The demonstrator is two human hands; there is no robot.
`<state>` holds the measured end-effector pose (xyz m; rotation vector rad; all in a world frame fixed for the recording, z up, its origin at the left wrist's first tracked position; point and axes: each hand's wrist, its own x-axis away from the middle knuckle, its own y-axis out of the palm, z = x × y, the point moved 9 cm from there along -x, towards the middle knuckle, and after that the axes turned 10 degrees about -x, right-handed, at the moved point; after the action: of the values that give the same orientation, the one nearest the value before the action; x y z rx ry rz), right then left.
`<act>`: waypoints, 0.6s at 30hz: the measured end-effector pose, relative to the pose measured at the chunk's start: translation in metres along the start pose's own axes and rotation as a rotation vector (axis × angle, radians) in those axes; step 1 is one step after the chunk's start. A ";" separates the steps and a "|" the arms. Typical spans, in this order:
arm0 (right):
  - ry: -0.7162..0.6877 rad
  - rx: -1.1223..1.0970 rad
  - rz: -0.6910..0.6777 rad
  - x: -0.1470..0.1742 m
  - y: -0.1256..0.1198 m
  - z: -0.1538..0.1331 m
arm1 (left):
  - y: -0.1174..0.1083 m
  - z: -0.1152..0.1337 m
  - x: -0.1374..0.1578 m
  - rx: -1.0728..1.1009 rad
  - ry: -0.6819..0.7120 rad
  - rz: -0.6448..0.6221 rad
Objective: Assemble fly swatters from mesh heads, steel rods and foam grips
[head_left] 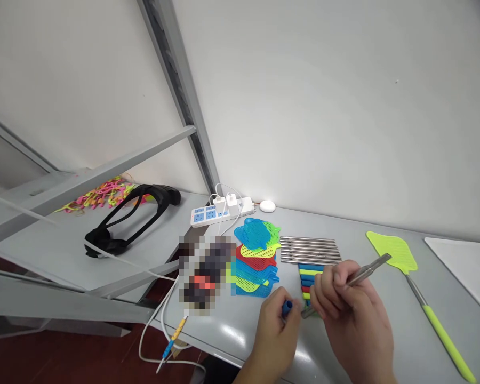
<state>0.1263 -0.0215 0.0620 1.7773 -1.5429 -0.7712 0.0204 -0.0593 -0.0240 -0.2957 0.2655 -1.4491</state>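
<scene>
My left hand (270, 333) is closed around a blue handle sleeve (287, 307), whose open end points up. Just to its right, my right hand (358, 320) grips a metal rod (370, 269); the rod slants, its lower end close to the sleeve but apart from it. Beyond my hands lies a row of bare metal rods (310, 249), and below them coloured handle sleeves (311, 278), partly hidden by my right hand. Fly swatter heads (254, 261) in blue, green, yellow and red overlap left of the rods. A whole yellow-green fly swatter (418, 293) lies at the right.
A power strip (204, 215) with plugged-in chargers and a white round case (268, 206) sit by the wall. Grey shelf posts (184, 96), a black strap-like frame (134, 218), tangled coloured cords (104, 194) and loose white cables are left. A white panel (464, 266) lies far right.
</scene>
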 end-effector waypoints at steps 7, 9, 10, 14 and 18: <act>-0.083 0.057 -0.104 -0.002 0.019 0.010 | 0.003 -0.006 -0.002 0.062 0.001 -0.017; -0.102 0.082 -0.121 -0.001 0.019 0.012 | 0.005 -0.008 -0.003 0.061 0.004 -0.017; -0.106 0.088 -0.129 -0.001 0.019 0.012 | 0.005 -0.008 -0.003 0.056 0.006 -0.014; -0.099 0.098 -0.155 -0.003 0.024 0.014 | 0.002 -0.006 -0.004 0.052 0.027 0.007; -0.060 0.096 -0.175 -0.009 0.033 0.021 | 0.000 0.001 -0.003 0.089 0.051 -0.005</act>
<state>0.0886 -0.0181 0.0748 1.9963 -1.4997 -0.8538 0.0205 -0.0564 -0.0231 -0.1873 0.2415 -1.4700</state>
